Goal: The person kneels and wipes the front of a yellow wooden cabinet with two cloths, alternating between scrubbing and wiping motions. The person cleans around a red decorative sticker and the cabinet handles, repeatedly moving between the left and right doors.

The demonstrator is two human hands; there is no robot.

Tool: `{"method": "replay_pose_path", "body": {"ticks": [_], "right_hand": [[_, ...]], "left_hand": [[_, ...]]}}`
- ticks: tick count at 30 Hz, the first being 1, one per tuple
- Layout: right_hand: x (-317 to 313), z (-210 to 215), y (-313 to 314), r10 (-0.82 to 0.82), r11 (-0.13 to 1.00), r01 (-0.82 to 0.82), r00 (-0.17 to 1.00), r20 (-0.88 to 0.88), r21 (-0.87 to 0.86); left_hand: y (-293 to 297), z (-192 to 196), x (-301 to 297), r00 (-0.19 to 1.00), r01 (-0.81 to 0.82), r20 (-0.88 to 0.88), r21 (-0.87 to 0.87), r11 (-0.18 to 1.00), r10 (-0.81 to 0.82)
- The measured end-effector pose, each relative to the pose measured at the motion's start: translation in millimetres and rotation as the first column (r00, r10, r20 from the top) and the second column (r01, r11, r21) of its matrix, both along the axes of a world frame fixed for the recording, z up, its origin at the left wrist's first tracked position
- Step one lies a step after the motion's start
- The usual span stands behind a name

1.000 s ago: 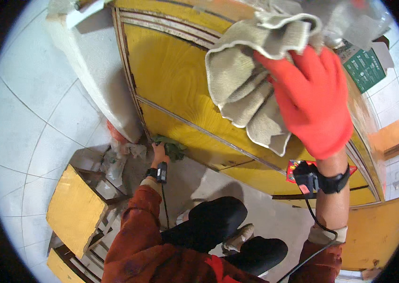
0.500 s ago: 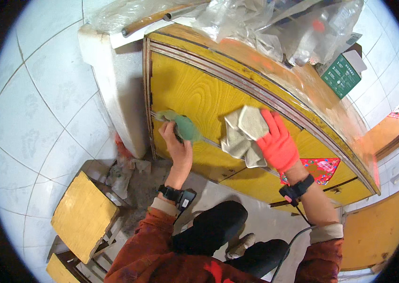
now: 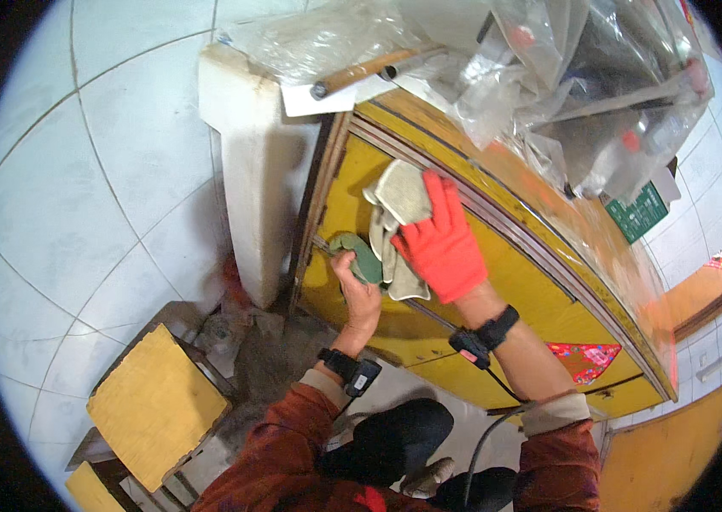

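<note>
Cloth bundle [image 3: 402,194], beige w/ white edging, bunched in red-gloved R hand [image 3: 445,253], w/ fingers closed over folds. Green cloth [image 3: 363,258] in bare L hand [image 3: 363,305], narrow grip on near end. Held up side by side before yellow cabinet [image 3: 519,271]; poss. touching, but hard to tell given overlapping folds. For a neat job: gather loose folds into R palm 1st, w/ nothing draped across L fingers. Pinch green cloth by its end only, leaving most of it free. Work slowly, w/ both wrists at approx. same height. Mind bulky wrist strap [image 3: 497,328] on R arm, clear of cabinet front. Avoid brushing red patterned sheet [image 3: 585,362] lower down to the right. Ease off one hand at a time.
</note>
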State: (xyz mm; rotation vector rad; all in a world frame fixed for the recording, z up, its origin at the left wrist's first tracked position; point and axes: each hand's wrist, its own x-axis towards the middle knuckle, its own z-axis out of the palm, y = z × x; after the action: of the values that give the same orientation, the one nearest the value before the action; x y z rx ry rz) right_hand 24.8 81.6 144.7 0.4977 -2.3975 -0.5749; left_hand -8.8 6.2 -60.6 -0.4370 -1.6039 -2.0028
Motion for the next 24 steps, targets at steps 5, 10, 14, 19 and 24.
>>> {"method": "replay_pose_path", "body": {"ticks": [5,10,14,19,24], "right_hand": [[-66,-11,-40,0.027,0.986,-0.039,0.997,0.079,0.163],[-68,-25,-46,0.023,0.996,-0.034,0.990,0.139,0.081],[-31,-47,-17,0.033,0.997,-0.017,0.974,0.225,-0.072],[56,-93,42,0.108,0.960,-0.055,0.977,0.182,-0.275],[151,-103,83,-0.103,0.988,0.133,0.952,0.288,-0.084]], "left_hand": [[3,-7,1,0.994,0.007,0.112,0.029,1.000,-0.010],[0,-5,3,0.970,0.060,0.226,0.133,0.989,-0.089],[-7,-3,17,0.973,0.072,0.216,0.043,0.997,-0.079],[-1,-13,62,0.966,0.202,0.192,-0.158,0.967,-0.171],[4,-12,117,0.858,0.512,0.191,-0.374,0.773,-0.476]]}}
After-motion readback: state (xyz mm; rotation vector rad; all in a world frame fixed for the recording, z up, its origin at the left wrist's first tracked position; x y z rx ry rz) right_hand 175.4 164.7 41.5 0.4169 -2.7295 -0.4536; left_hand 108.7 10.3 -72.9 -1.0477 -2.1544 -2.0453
